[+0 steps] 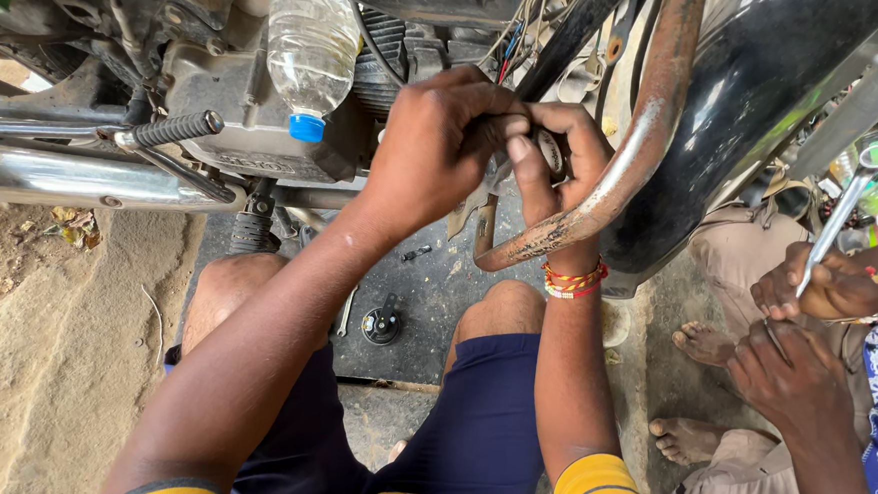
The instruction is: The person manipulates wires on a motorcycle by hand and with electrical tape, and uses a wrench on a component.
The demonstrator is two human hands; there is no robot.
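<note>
Small round part (550,151), face toward camera

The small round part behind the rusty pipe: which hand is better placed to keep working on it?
Probably the right hand: its fingers wrap the small round part beside the rusty pipe. The left hand only presses against it from the side.

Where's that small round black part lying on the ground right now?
In the head view, the small round black part lies on the dark mat between the person's knees, below the left hand and beside a wrench.
</note>
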